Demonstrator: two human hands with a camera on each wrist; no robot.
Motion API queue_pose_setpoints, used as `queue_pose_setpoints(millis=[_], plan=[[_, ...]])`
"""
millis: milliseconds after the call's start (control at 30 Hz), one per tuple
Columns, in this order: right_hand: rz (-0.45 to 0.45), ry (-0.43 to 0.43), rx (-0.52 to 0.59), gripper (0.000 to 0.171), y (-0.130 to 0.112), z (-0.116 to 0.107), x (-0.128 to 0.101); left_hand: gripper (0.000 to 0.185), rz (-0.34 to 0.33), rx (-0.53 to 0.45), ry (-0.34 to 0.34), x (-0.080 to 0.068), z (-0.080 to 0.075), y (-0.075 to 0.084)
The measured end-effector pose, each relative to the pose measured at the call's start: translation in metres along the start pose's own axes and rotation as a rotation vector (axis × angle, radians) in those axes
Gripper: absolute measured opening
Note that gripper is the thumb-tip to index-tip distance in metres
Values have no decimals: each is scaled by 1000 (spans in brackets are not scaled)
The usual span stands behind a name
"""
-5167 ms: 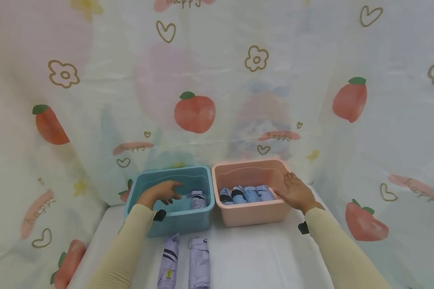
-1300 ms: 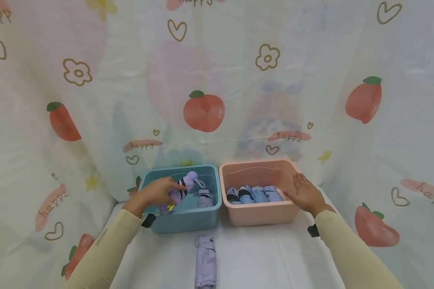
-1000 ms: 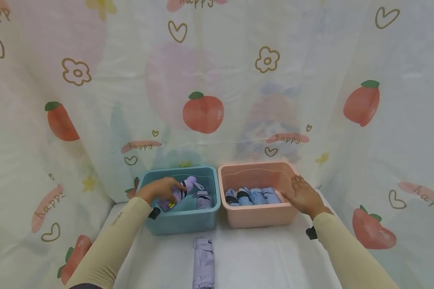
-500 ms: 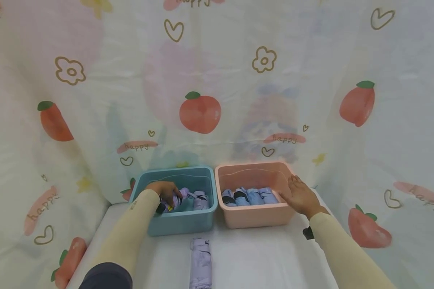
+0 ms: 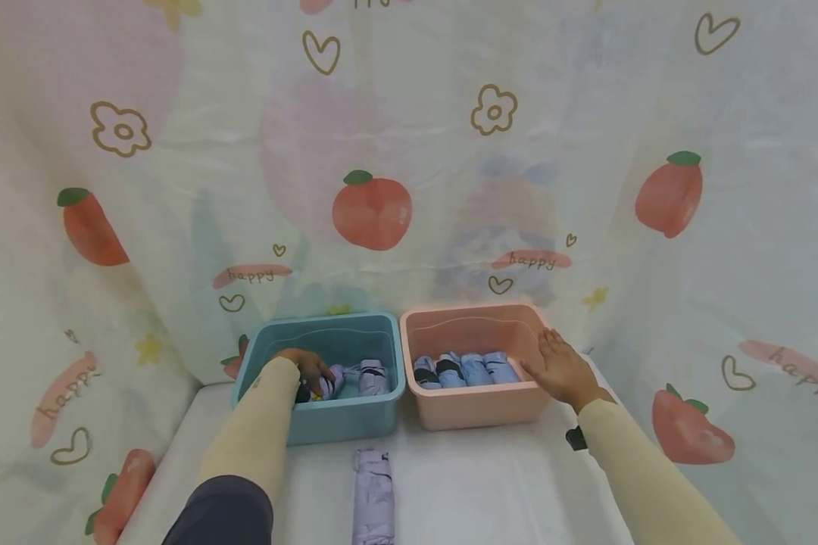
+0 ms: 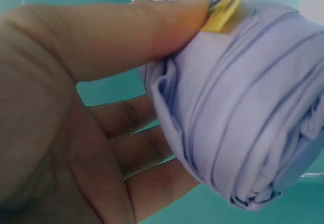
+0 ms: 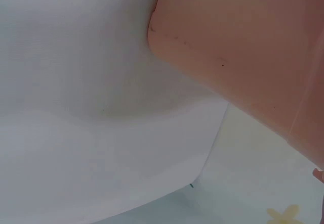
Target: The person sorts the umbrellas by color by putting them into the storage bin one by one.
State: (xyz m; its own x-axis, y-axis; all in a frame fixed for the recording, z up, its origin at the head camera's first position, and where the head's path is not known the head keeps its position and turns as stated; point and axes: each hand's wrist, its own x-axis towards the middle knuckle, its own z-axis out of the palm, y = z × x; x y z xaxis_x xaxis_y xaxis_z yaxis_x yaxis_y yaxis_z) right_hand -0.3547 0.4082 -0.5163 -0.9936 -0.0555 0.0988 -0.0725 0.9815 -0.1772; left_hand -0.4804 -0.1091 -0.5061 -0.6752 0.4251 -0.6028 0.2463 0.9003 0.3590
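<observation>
My left hand (image 5: 308, 366) reaches down into the teal bin (image 5: 327, 420) and grips a folded lilac umbrella (image 5: 332, 380). In the left wrist view the thumb and fingers (image 6: 131, 37) wrap the lilac umbrella (image 6: 243, 102), which carries a yellow tag (image 6: 228, 6). A second lilac umbrella (image 5: 373, 377) lies in the same bin to the right. My right hand (image 5: 559, 369) rests flat, fingers straight, on the right rim of the pink bin (image 5: 477, 409), which holds several blue folded umbrellas (image 5: 465, 369). Another lilac umbrella (image 5: 372, 496) lies on the white table in front of the bins.
The bins stand side by side at the back of the white table (image 5: 491, 484). A curtain printed with peaches, hearts and flowers (image 5: 409, 166) hangs close behind and on both sides. The right wrist view shows the pink bin's outer wall (image 7: 253, 52) and the white cloth.
My left hand picked up one of the two lilac umbrellas from the table, carried it over the teal bin and lowered it inside. The right hand stayed on the pink bin.
</observation>
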Motion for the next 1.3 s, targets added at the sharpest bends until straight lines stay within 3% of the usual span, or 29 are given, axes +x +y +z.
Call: queue_pose_setpoints(millis=[167,300,467,700,900,1000,1167,1300], plan=[[7,0,6,101,0,1,1,53,0,-25,16,12,6,-3],[15,3,7,101,0,0,1,55,47,-37,23,21,14,-4],[0,10,4,99,-3,3,-1,46,77,-5,-11,17,20,-1],[7,0,-8,99,-3,0,-1,39,32,-25,-24,6,18,12],[16,-10,-26,99,1,-1,-1,66,-34,-171,-24,3,19,24],[6,1,-23,99,1,-2,-1,71,-44,-167,-51,10,20,25],[9,5,-8,99,-2,-2,-1,70,21,-33,-76,25,20,23],[39,-8,-16,102,-4,-2,-2,73,53,-112,-81,35,22,24]])
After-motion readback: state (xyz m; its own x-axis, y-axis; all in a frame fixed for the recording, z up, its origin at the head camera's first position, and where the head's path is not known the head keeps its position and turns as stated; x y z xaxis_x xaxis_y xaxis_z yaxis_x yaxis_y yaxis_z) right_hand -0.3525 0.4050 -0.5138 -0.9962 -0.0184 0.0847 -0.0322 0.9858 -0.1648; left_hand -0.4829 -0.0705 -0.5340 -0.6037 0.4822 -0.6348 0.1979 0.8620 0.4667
